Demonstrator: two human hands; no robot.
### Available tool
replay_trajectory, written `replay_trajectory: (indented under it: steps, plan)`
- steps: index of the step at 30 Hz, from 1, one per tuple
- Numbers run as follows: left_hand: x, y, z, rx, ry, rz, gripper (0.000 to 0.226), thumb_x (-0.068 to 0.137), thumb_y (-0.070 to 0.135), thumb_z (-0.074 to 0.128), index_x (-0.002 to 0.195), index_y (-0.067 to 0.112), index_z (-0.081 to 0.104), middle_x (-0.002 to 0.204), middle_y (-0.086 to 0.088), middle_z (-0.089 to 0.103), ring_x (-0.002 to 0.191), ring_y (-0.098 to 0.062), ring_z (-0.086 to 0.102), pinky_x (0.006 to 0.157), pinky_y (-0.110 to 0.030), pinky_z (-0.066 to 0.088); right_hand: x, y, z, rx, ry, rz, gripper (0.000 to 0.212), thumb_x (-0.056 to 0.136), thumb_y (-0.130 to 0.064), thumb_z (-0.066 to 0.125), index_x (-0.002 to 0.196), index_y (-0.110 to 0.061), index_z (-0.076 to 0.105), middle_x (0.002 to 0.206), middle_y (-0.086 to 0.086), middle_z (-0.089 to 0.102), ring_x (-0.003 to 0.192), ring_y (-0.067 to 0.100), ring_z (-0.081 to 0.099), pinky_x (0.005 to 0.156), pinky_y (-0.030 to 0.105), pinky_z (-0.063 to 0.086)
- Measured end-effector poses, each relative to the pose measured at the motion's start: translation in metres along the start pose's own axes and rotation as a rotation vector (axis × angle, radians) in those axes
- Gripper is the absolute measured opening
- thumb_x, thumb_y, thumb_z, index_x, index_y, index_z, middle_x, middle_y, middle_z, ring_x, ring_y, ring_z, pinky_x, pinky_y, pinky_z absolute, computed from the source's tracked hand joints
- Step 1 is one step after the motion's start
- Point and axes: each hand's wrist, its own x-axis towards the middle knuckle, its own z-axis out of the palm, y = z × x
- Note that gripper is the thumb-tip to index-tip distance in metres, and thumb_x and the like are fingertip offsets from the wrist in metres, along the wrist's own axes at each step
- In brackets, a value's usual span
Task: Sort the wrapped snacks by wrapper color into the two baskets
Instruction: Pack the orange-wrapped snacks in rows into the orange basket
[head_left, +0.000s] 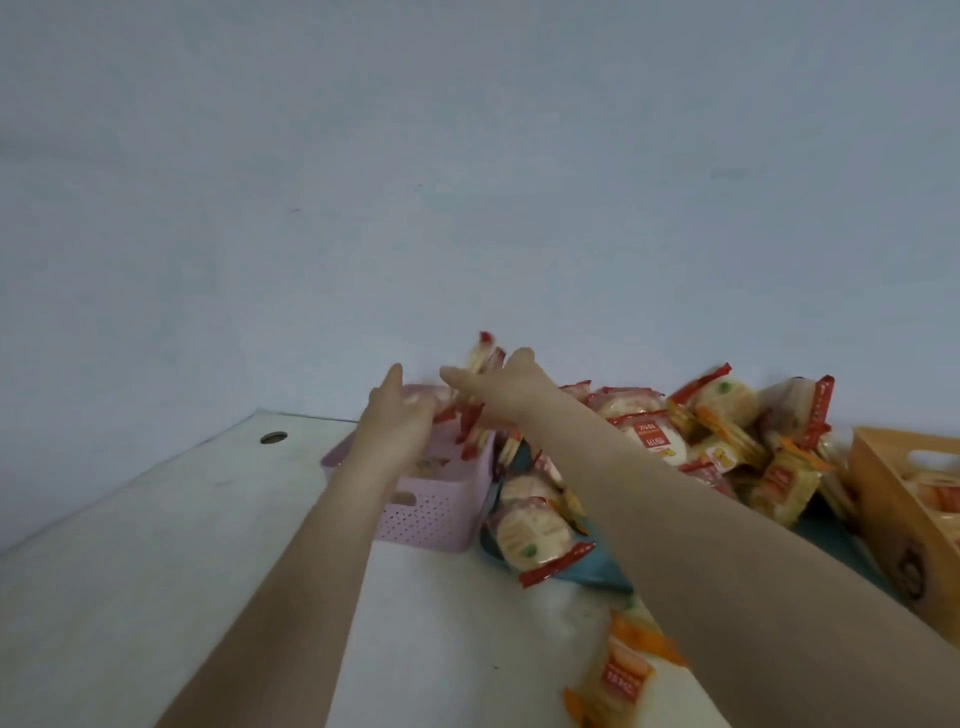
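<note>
Both arms reach out to the frame's centre over the pink basket (436, 506). The right hand (498, 384) grips several red-wrapped snacks (480, 364); the left hand (400, 410) is open, fingers spread. A second, orange basket (883, 478) sits at right, beside a heap of snacks (727, 431) on the worktop (156, 519).

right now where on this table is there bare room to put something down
The table is bare left of the pink basket, out to the round hole. A narrower bare strip lies between the two forearms in front of that basket. It is crowded right of it: the snack pile runs to the orange basket, and both hands work over the pink one.
</note>
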Motion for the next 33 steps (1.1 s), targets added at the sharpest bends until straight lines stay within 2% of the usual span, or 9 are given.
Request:
replay_trajectory:
  steps: [4,10,12,14,17,20,23,27,33]
  plan:
    - [-0.007,-0.017,0.004,0.018,0.122,0.095,0.053,0.096,0.018,0.044,0.148,0.028,0.037,0.152,0.004,0.039,0.136,-0.019,0.041,0.107,-0.037,0.039,0.009,0.013,0.005,0.135,-0.009,-0.035,0.082,0.085,-0.008,0.063,0.151,-0.002,0.014,0.116,0.016,0.056,0.086,0.023,0.058,0.069,0.031,0.045]
    - [-0.032,-0.012,0.031,0.032,-0.085,0.304,0.039,0.082,-0.001,0.05,0.087,0.032,0.07,0.084,0.014,0.072,0.087,-0.004,0.067,0.075,-0.02,0.053,-0.016,0.035,-0.031,0.0,0.036,-0.124,0.046,0.088,0.008,0.046,0.131,-0.006,0.052,0.086,0.007,0.062,0.065,0.013,0.054,0.062,0.02,0.05]
    - [-0.029,-0.014,0.047,0.261,-0.278,0.317,0.031,0.081,0.009,0.053,0.089,0.029,0.074,0.088,0.011,0.074,0.09,-0.009,0.067,0.082,-0.028,0.054,-0.022,0.054,-0.041,-0.248,0.0,-0.154,0.039,0.089,0.006,0.045,0.121,-0.009,0.061,0.097,0.008,0.067,0.073,0.013,0.059,0.055,0.014,0.046]
    - [-0.027,-0.021,0.07,0.522,-0.408,0.312,0.026,0.085,0.019,0.056,0.107,0.021,0.07,0.103,0.0,0.072,0.1,-0.021,0.065,0.089,-0.037,0.052,-0.026,0.078,-0.045,-0.485,-0.104,-0.18,0.043,0.089,0.005,0.042,0.123,-0.013,0.062,0.119,0.009,0.064,0.102,0.022,0.061,0.077,0.024,0.05]
    - [-0.029,-0.044,0.103,0.76,-0.508,0.213,0.061,0.084,0.04,0.062,0.138,0.019,0.044,0.144,-0.015,0.045,0.133,-0.036,0.041,0.111,-0.045,0.036,-0.034,0.107,-0.045,-0.826,-0.225,-0.154,0.05,0.093,-0.005,0.044,0.14,-0.022,0.045,0.131,0.007,0.058,0.115,0.026,0.055,0.091,0.031,0.045]
    - [-0.029,-0.061,0.122,0.813,-0.494,0.17,0.083,0.082,0.053,0.062,0.146,0.02,0.021,0.158,-0.022,0.013,0.144,-0.042,0.017,0.116,-0.051,0.022,-0.035,0.123,-0.059,-1.085,-0.157,-0.047,0.059,0.093,-0.014,0.046,0.147,-0.03,0.03,0.134,0.006,0.056,0.113,0.027,0.056,0.09,0.037,0.051]
    - [-0.026,-0.061,0.126,0.877,-0.379,0.164,0.078,0.08,0.057,0.06,0.14,0.02,0.027,0.151,-0.022,0.03,0.136,-0.042,0.029,0.108,-0.05,0.03,-0.03,0.122,-0.067,-1.126,-0.102,0.044,0.05,0.09,-0.013,0.049,0.139,-0.023,0.042,0.127,0.007,0.058,0.11,0.027,0.057,0.089,0.04,0.052]
    - [-0.017,-0.05,0.129,0.833,-0.37,0.087,0.089,0.075,0.071,0.056,0.14,0.014,0.034,0.139,-0.015,0.05,0.129,-0.039,0.041,0.105,-0.05,0.037,-0.016,0.112,-0.065,-1.067,0.276,-0.176,0.02,0.091,-0.015,0.051,0.109,-0.016,0.059,0.087,0.001,0.061,0.077,0.02,0.06,0.062,0.028,0.049]
    - [-0.013,-0.048,0.14,0.268,-0.213,-0.057,0.072,0.081,0.052,0.061,0.139,0.017,0.038,0.133,-0.011,0.046,0.122,-0.034,0.048,0.094,-0.037,0.041,0.012,0.134,-0.07,-1.076,0.159,0.117,0.084,0.087,-0.065,0.047,0.152,-0.031,0.007,0.159,0.018,0.018,0.143,0.046,0.015,0.109,0.063,0.022]
